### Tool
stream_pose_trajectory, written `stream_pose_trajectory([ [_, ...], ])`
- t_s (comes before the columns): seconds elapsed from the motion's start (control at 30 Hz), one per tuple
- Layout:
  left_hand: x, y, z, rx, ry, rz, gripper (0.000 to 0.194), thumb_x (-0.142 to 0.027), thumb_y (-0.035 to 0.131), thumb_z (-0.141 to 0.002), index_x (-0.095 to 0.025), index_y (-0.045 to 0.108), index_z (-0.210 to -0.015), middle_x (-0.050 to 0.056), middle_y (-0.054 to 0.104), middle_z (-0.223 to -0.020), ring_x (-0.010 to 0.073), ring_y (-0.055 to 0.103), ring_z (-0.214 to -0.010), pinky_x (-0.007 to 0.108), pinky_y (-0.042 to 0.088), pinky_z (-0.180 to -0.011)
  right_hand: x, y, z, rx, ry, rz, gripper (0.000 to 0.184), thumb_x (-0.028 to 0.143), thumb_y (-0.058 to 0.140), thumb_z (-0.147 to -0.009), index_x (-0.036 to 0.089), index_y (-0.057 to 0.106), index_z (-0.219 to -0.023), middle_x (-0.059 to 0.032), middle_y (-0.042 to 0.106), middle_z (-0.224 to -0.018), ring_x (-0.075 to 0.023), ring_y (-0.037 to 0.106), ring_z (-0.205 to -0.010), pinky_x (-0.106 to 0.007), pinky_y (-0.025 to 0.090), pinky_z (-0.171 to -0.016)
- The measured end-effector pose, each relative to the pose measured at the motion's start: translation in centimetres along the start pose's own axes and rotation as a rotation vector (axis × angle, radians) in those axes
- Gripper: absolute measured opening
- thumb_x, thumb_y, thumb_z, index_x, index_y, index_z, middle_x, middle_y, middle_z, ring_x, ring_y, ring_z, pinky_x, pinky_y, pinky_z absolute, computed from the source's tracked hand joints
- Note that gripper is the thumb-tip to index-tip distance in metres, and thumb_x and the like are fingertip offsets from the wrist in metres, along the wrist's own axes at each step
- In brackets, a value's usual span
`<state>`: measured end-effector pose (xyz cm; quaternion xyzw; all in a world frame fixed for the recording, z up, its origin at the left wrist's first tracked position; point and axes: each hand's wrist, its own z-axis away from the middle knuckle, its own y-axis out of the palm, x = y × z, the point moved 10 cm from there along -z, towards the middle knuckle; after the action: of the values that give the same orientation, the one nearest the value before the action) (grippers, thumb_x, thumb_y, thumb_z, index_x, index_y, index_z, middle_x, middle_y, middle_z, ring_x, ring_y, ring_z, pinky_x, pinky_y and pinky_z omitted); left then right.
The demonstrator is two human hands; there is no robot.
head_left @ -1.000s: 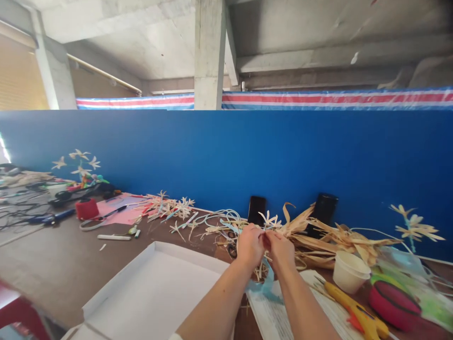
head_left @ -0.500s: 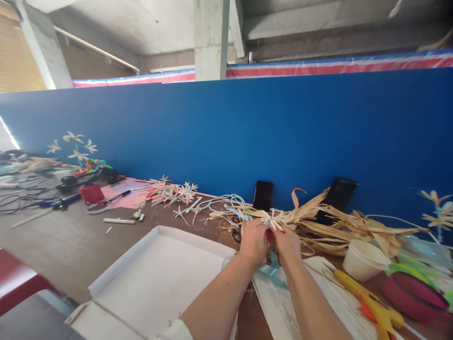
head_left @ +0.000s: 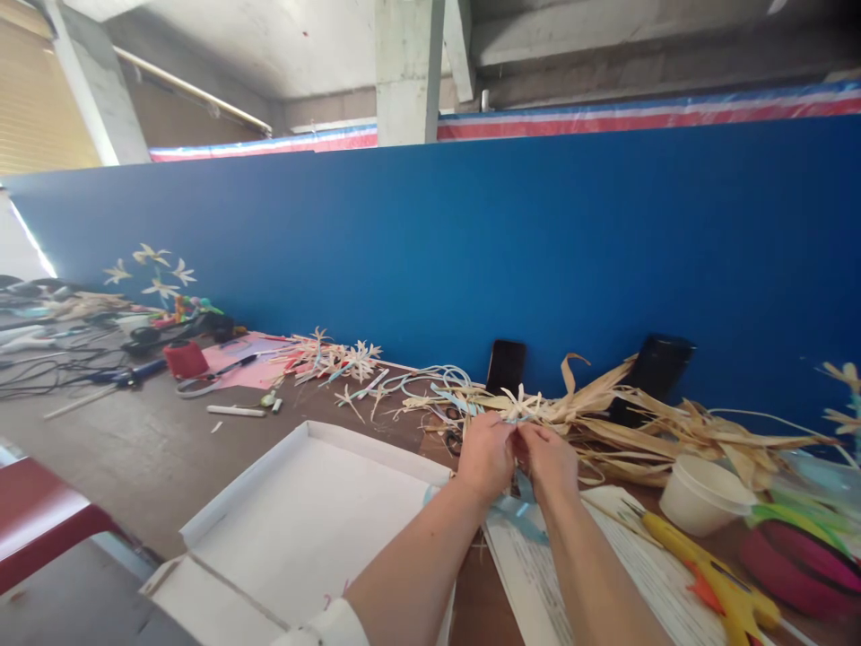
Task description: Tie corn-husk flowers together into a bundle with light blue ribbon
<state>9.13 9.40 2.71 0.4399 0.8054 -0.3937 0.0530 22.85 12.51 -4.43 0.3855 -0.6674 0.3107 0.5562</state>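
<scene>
A pale flower made of narrow petals (head_left: 519, 405) stands up above my fingertips. My left hand (head_left: 485, 456) and my right hand (head_left: 550, 456) meet just below it, both closed in a pinch around its base. A light blue strip (head_left: 521, 520) hangs down beneath the hands and lies partly over printed sheets of paper (head_left: 592, 574). The stem and the exact grip of the fingers are hidden behind the hands. Dried tan husk leaves (head_left: 646, 422) lie right behind and to the right of the hands.
A white cardboard box (head_left: 309, 502) lies left of my arms. To the right are a paper cup (head_left: 706, 493), a yellow glue gun (head_left: 717, 570) and a pink round container (head_left: 800, 565). Phones (head_left: 506, 366) lean against the blue partition (head_left: 404, 251). More flowers (head_left: 350, 359) lie further left.
The hands stay pinched together at the flower's base, and the flower now stands more upright above the fingers. The whole view has shifted slightly, with things appearing further right.
</scene>
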Motion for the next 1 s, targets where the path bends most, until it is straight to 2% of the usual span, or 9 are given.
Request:
stream_pose_trajectory([
  [0.2,-0.3,0.0,0.1,0.014,-0.003,0.011,0.021,-0.015,0.044,-0.082,-0.016,0.066,-0.083,0.006,0.059,-0.081,0.0176,0.051,-0.083,0.028,0.043,-0.079,-1.3,0.3,0.6,-0.051,0.187,-0.201,0.024,0.035,0.066,-0.057,0.017,0.067,-0.073,-0.0036,0.069,-0.060,-0.0215,0.065,-0.056,-0.030,0.051,-0.051],
  [0.33,-0.6,0.3,0.2,0.050,0.019,-0.011,0.018,-0.015,0.046,-0.081,-0.015,0.064,-0.080,0.006,0.057,-0.081,0.0174,0.050,-0.081,0.028,0.043,-0.076,-1.4,0.5,1.0,-0.050,0.254,-0.263,0.017,0.031,0.066,-0.055,0.019,0.064,-0.067,-0.0027,0.067,-0.057,-0.0218,0.064,-0.053,-0.032,0.051,-0.049],
  [0.63,-0.6,0.5,0.4,0.042,0.035,-0.069,0.019,-0.016,0.043,-0.083,-0.015,0.062,-0.079,0.007,0.056,-0.084,0.0175,0.049,-0.083,0.029,0.042,-0.078,-0.9,0.9,1.4,0.037,0.276,-0.290,0.008,0.028,0.067,-0.058,0.022,0.063,-0.061,-0.0024,0.068,-0.058,-0.0224,0.066,-0.058,-0.030,0.051,-0.050],
  [0.8,-0.2,0.6,0.3,0.046,0.013,-0.100,0.020,-0.015,0.043,-0.083,-0.014,0.061,-0.074,0.006,0.056,-0.080,0.0171,0.048,-0.078,0.029,0.042,-0.075,-0.5,1.2,1.8,0.056,0.292,-0.315,0.012,0.025,0.072,-0.053,0.021,0.064,-0.061,-0.0001,0.067,-0.056,-0.0195,0.065,-0.058,-0.028,0.053,-0.056],
  [1.0,-0.4,0.7,0.5,0.074,0.016,-0.100,0.021,-0.018,0.043,-0.085,-0.015,0.063,-0.081,0.007,0.056,-0.083,0.0179,0.048,-0.082,0.029,0.042,-0.076,-0.9,1.4,1.6,0.063,0.288,-0.326,0.018,0.028,0.073,-0.049,0.020,0.062,-0.060,-0.0012,0.067,-0.057,-0.0202,0.064,-0.055,-0.030,0.052,-0.053],
])
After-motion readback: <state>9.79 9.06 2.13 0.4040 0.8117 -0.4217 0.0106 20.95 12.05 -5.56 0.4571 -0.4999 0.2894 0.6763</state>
